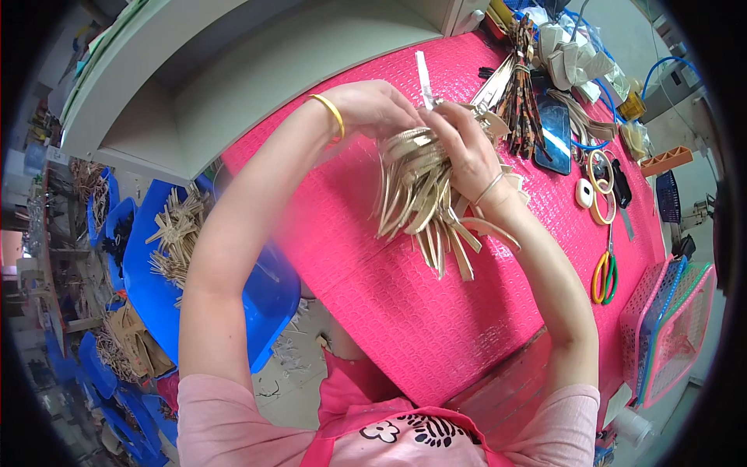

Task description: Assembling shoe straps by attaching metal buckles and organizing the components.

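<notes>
A bundle of glossy gold-beige strips point(424, 175), looking like leather straps, hangs above the pink table with its loose ends fanned toward me. My right hand point(467, 152) is closed around the bundle's upper right side, thumb and fingers near the top. At the bundle's top left is my left hand point(381, 109), its fingers bent inward but smeared by motion, so their grip does not show. Between the two hands a narrow white strip point(423, 78) sticks up from the top of the bundle.
Beside the pink-covered table point(467, 327) stands a blue bin point(268, 311) with more beige strips. Along the table's right lie a phone point(553, 136), tape rolls point(599, 167), scissors point(604, 278) and a dark patterned strip bundle point(524, 93). Plastic baskets point(661, 335) stand at the right edge.
</notes>
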Demonstrator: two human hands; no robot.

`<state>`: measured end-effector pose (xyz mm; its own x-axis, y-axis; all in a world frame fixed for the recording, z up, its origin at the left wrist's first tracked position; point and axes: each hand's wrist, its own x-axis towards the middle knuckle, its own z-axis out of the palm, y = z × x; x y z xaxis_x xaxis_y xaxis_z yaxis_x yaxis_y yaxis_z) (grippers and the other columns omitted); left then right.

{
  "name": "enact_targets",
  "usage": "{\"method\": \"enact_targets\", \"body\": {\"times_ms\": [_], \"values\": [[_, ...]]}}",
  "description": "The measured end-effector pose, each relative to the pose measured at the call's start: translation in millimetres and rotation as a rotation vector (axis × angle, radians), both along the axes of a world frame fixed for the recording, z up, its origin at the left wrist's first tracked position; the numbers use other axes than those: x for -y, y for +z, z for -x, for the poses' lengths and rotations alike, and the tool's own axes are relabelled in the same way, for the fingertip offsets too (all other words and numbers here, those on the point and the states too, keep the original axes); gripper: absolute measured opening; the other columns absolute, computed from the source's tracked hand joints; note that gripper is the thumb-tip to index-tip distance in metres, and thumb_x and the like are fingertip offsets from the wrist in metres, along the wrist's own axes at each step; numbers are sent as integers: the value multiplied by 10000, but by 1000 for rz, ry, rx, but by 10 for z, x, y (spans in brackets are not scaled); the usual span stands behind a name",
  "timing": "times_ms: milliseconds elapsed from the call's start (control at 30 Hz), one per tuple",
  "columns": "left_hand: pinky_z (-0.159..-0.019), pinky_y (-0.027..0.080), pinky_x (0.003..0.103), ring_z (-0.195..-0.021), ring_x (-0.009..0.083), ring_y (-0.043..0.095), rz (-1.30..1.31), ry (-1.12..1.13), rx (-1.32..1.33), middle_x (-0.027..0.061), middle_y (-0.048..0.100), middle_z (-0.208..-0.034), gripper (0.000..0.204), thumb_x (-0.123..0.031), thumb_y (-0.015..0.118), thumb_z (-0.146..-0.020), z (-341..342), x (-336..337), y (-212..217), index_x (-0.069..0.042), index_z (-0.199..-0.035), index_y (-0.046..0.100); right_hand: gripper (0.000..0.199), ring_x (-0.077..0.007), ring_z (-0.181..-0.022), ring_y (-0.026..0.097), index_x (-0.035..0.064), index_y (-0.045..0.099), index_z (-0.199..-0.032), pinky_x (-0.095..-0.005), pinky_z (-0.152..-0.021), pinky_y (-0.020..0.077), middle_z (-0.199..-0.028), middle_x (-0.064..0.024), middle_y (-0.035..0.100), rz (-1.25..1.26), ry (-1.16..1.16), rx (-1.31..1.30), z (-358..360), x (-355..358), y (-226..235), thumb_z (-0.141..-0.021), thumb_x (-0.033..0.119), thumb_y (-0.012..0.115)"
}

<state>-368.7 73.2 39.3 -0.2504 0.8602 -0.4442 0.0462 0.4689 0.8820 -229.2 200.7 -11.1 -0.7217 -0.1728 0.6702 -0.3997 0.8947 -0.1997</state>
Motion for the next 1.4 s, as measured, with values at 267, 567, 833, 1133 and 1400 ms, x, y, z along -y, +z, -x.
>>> {"method": "enact_targets", "body": {"times_ms": [267, 567, 833, 1133, 1400], "values": [[-358, 302, 158, -396, 35, 415, -122, 155, -37, 9, 516, -559, 135, -48, 520, -765, -158, -84, -119, 32, -857, 578, 456, -295, -872, 498, 64, 456, -1128, -361, -784, 406, -986, -129, 481, -77, 5, -67, -69, -31, -34, -674, 45, 486], [-362, 283, 150, -387, 18, 419, 71, -182, -6, -19, 520, -554, 213, -129, 488, -806, 27, -70, -112, 5, -940, 584, 480, -276, -895, 456, 145, 407, -1150, -366, -758, 359, -962, -107, 445, -105, -617, 210, -215, 187, 49, -694, 3, 456], [-345, 275, 144, -368, 18, 418, 87, -151, 13, -19, 533, -555, 213, -171, 489, -831, -43, -96, -208, -4, -923, 585, 402, -363, -822, 488, 49, 380, -1030, -427, -689, 406, -910, -197, 414, 185, -725, 504, -528, 210, 151, -654, -65, 462], [-345, 258, 147, -368, 1, 373, 68, -104, 4, -33, 520, -549, 208, -163, 515, -815, -19, -29, -215, -6, -935, 583, 371, -215, -721, 476, 17, 426, -948, -299, -611, 417, -831, -108, 433, 585, -542, 351, -1067, 337, -99, -631, -55, 606], [-347, 243, 144, -366, 2, 357, 78, -67, -43, -38, 516, -555, 199, -132, 482, -818, -58, -46, -197, -22, -952, 581, 273, -223, -545, 511, 28, 393, -774, -338, -491, 412, -620, -94, 496, 541, -831, 595, -1286, 286, 115, -651, 23, 636]]}}
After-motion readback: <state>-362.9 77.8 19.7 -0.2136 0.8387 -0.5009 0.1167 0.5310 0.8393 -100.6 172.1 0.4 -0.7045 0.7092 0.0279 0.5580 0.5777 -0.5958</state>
